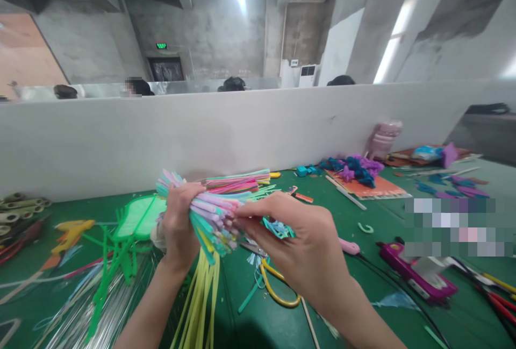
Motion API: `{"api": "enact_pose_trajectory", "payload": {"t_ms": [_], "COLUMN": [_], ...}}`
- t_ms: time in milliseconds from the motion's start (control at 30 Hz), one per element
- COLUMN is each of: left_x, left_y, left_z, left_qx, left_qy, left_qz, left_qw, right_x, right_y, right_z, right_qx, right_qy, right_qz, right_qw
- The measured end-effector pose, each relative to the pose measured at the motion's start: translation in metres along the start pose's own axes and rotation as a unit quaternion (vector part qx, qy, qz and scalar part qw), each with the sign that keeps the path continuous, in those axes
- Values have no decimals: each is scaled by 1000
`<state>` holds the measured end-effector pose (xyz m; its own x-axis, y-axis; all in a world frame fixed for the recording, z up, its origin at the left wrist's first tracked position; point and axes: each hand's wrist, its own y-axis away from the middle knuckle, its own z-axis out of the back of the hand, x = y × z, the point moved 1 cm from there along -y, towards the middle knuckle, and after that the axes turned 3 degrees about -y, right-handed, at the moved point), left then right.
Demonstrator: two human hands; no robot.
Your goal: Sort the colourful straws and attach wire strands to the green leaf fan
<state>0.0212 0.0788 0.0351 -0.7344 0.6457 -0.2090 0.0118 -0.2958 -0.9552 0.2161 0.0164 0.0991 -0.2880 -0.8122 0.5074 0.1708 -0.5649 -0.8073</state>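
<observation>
The left hand is clamped around a bundle of pastel plastic strips. It holds the bundle above the green worktop near the middle of the view, with the long ends fanning toward 2 o'clock. The right hand, at 4 o'clock from the bundle, has its fingertips pinched together on the cut ends of a few strips.

The strips look light, thin and bendy, and probably smooth enough to slip out one by one. A firm wrap round the bundle's middle seems the safest hold, with single strips taken by their tips.

Yellow-green strips hang at 6 o'clock, and yellow-handled scissors lie beneath the right hand.
</observation>
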Motion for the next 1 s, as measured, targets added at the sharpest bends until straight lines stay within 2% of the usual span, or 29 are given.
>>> {"api": "enact_pose_trajectory", "payload": {"t_ms": [133,267,400,567,700,767,833,933,1000], "left_x": [-3,-5,-1,13,18,20,28,52,74], "left_y": [-1,-1,-4,-11,-20,-24,-27,-30,-30], "left_z": [-1,-1,1,12,24,28,34,50,67], "left_qx": [4,13,-10,-25,-51,-30,3,60,85], "left_qy": [-10,-43,-70,-114,-134,-159,-193,-244,-289], "left_qz": [-6,-22,-58,-53,-69,-78,-75,-73,-60], "left_qw": [1000,999,996,992,987,984,978,965,952], "right_x": [0,1,4,14,22,24,21,5,-14], "right_y": [-1,1,2,3,7,8,9,5,-1], "right_z": [2,-3,-3,17,34,39,45,61,77], "right_qx": [-6,-32,-39,-80,-85,-111,-167,-241,-258], "right_qy": [13,57,67,95,131,158,190,180,129], "right_qz": [-14,29,59,57,33,12,-26,-89,-117], "right_qw": [1000,997,995,991,987,981,967,950,950]}}
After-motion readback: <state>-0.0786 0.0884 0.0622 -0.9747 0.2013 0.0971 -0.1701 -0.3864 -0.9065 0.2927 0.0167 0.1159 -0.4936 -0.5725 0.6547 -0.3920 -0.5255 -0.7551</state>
